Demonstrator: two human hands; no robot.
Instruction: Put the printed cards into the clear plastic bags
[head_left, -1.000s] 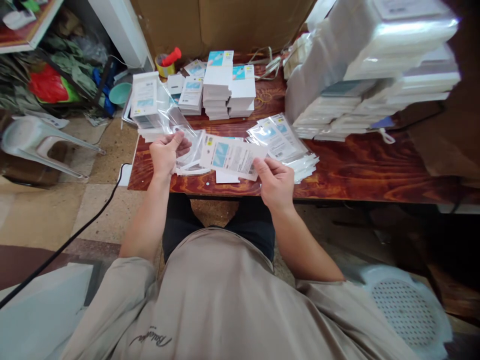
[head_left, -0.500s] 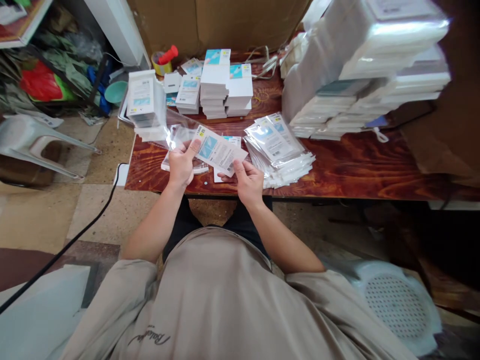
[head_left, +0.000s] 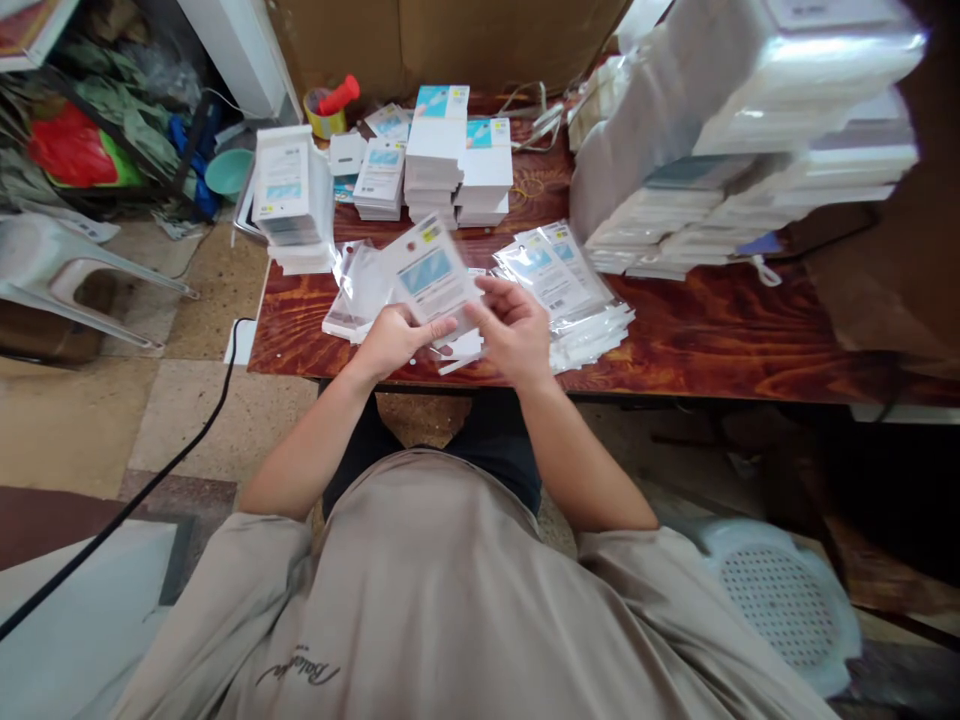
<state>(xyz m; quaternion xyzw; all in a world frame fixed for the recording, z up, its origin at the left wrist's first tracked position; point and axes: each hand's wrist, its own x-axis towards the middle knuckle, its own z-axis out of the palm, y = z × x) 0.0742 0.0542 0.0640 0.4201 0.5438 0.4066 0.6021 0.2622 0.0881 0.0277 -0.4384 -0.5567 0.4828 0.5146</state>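
My left hand and my right hand meet over the near edge of the wooden table. Both are closed on a white printed card with a blue picture, which sits partly inside a clear plastic sleeve. The left hand pinches its lower edge, and the right hand's fingers grip its right side. Under my hands lie a few loose empty sleeves. Right of my hands lies a pile of sleeved cards.
Stacks of white cards stand at the table's back, a taller pack at the back left. Big wrapped bundles fill the right. A tape roll with a red handle sits behind. A white stool stands at my right, a cable crosses the floor.
My hands came together from apart. The card went from flat in my right hand alone to tilted up, held by both hands and entering the sleeve.
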